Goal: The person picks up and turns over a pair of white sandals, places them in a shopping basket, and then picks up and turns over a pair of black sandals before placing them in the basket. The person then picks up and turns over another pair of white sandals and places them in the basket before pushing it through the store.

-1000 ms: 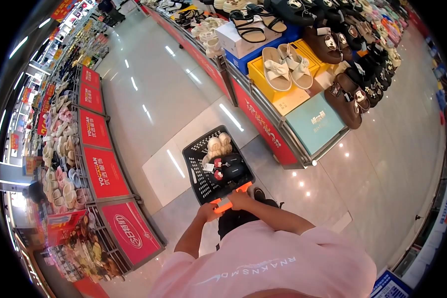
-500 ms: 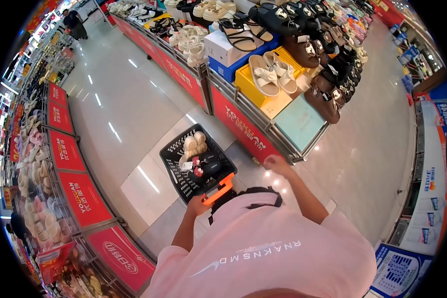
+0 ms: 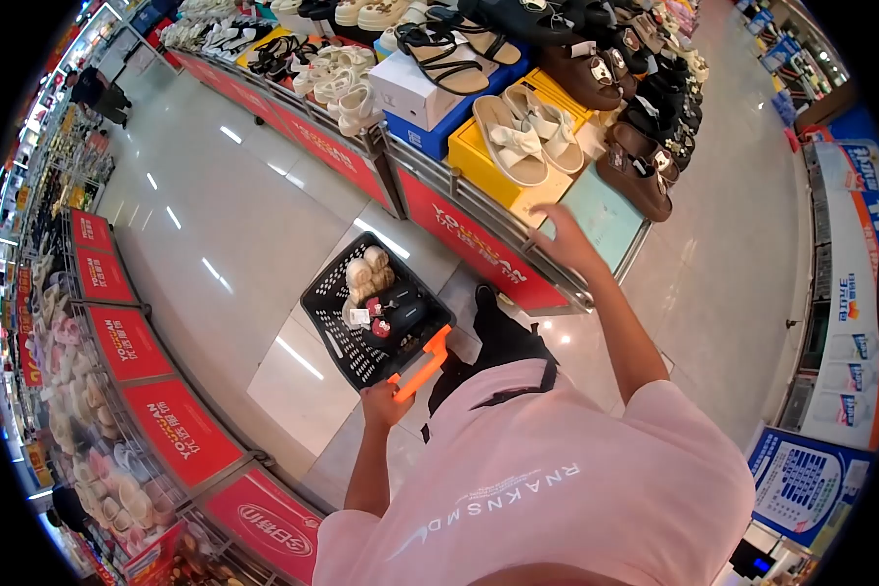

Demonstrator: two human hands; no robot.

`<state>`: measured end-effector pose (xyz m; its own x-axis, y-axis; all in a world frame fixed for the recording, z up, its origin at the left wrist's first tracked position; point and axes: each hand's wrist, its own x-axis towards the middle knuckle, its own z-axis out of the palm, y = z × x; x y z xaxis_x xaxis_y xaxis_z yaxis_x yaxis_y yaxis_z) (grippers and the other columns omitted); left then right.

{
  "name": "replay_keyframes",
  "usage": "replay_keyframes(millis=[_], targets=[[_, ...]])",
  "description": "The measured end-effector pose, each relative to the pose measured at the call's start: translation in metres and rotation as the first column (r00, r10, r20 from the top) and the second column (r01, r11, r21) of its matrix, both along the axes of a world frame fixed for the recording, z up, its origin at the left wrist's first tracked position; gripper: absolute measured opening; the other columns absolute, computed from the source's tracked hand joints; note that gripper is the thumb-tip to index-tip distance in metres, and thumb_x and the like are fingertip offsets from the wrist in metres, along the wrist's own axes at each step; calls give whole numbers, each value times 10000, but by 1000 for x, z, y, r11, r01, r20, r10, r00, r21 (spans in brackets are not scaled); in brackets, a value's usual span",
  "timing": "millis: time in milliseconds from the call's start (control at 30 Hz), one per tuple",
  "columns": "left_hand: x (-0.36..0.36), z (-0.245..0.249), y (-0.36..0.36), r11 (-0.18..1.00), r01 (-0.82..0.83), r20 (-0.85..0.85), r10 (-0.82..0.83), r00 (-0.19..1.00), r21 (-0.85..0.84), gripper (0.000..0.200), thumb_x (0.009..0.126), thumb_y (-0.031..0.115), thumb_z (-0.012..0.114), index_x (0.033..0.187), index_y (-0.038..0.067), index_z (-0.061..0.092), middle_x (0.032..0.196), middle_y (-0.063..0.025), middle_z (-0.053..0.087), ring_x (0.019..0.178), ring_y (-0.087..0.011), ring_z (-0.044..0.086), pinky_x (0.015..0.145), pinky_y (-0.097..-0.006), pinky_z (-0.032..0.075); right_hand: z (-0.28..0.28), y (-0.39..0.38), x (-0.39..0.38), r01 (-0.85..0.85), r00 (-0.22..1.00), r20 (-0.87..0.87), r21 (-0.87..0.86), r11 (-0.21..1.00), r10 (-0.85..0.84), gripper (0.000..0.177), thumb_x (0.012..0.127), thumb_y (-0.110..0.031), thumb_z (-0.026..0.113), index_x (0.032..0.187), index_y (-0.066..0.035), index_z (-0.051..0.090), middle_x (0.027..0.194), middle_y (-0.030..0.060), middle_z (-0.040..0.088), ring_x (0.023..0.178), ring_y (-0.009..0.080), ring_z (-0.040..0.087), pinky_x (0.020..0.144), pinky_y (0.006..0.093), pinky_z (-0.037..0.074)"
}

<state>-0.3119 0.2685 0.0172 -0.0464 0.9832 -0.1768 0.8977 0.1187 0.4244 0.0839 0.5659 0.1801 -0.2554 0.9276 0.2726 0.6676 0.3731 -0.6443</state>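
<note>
My left hand (image 3: 385, 404) is wrapped round the orange handle (image 3: 426, 365) of a black shopping basket (image 3: 334, 337). Inside it lie cream-coloured rounded footwear (image 3: 365, 273) and black slippers (image 3: 402, 311) with small red figures and a white tag. Over the corner of the shoe stand, my right hand (image 3: 566, 240) reaches out with fingers apart and nothing in them. Closest to it are a pale teal box (image 3: 606, 217) and a yellow shoebox (image 3: 469, 164) bearing cream bow sandals (image 3: 527, 137). Brown slides (image 3: 635, 176) rest behind the teal box.
Metal-railed stand with red panels (image 3: 459, 230) runs along the front right. Black strappy sandals (image 3: 444, 59) sit on a white box. More shoe racks with red panels (image 3: 171, 420) curve along the left. A person (image 3: 98, 96) stands far down the tiled aisle (image 3: 200, 195).
My right hand has risen from beside the stand to over its corner, its fingers opening out. The basket has shifted slightly left in view, and a dark-clad leg now shows beside it.
</note>
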Motion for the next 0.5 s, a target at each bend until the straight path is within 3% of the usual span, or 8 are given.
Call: replay_keyframes(millis=[33, 100, 167, 267, 367, 400, 433, 500], targets=[[4, 3, 0, 1000, -16, -58, 15, 998, -12, 361, 639, 439, 770, 693, 89, 701, 675, -54, 651, 718, -268, 634, 709, -432, 447, 8, 20, 3, -28, 994, 110, 218, 976, 4, 311, 847, -157, 699, 1122, -42, 610, 972, 145, 619, 935, 299, 601, 857, 405, 484], [10, 8, 7, 999, -44, -181, 40, 983, -22, 362, 648, 459, 759, 700, 104, 714, 684, -45, 655, 748, -273, 627, 750, -447, 439, 26, 69, 13, -17, 993, 111, 362, 932, -25, 300, 819, -152, 705, 1092, -53, 631, 1001, 184, 603, 976, 366, 580, 886, 443, 463], [14, 5, 13, 978, -64, -241, 14, 970, -200, 423, 681, 520, 751, 821, 122, 743, 841, -39, 665, 899, -261, 616, 790, -458, 444, 37, 121, 24, 102, 990, 59, 309, 946, -126, 275, 808, -168, 712, 1055, -64, 650, 1021, 187, 612, 990, 371, 587, 878, 443, 468], [14, 14, 27, 936, -75, -132, 30, 991, -345, 594, 703, 584, 751, 1132, 180, 681, 1085, -42, 628, 1082, -283, 552, 913, -513, 403, 39, 202, 45, 95, 995, 17, 25, 995, -96, 266, 822, -205, 697, 1052, -78, 664, 1043, 178, 627, 1008, 364, 592, 873, 437, 471], [43, 66, 74, 865, -145, -163, 75, 984, -480, 585, 706, 569, 756, 1151, 197, 672, 1117, -46, 639, 1120, -299, 548, 909, -535, 397, 48, 232, 28, 231, 938, 273, -30, 972, -215, 273, 836, -237, 679, 1068, -93, 671, 1047, 161, 644, 1019, 334, 601, 874, 445, 464], [45, 58, 82, 931, -124, -124, 86, 989, -342, 596, 703, 540, 772, 1155, 167, 666, 1082, -60, 665, 1077, -294, 588, 860, -492, 440, 52, 232, 20, 209, 877, 436, 33, 977, -202, 262, 846, -245, 663, 1065, -102, 679, 1045, 137, 656, 1014, 301, 609, 865, 469, 453], [54, 69, 103, 967, -112, 18, 119, 993, -228, 589, 713, 504, 781, 1141, 119, 660, 968, -67, 683, 952, -284, 641, 784, -430, 483, 47, 235, 17, 185, 889, 422, 18, 983, -175, 258, 845, -239, 661, 1064, -103, 679, 1039, 131, 655, 1011, 297, 609, 859, 478, 449], [84, 81, 145, 983, -181, 135, 184, 974, -38, 470, 759, 394, 784, 1088, 82, 661, 894, -78, 681, 838, -282, 655, 728, -389, 500, 40, 245, 14, 133, 907, 405, -13, 991, -116, 250, 844, -225, 657, 1063, -107, 680, 1027, 118, 654, 1005, 288, 611, 848, 495, 442]])
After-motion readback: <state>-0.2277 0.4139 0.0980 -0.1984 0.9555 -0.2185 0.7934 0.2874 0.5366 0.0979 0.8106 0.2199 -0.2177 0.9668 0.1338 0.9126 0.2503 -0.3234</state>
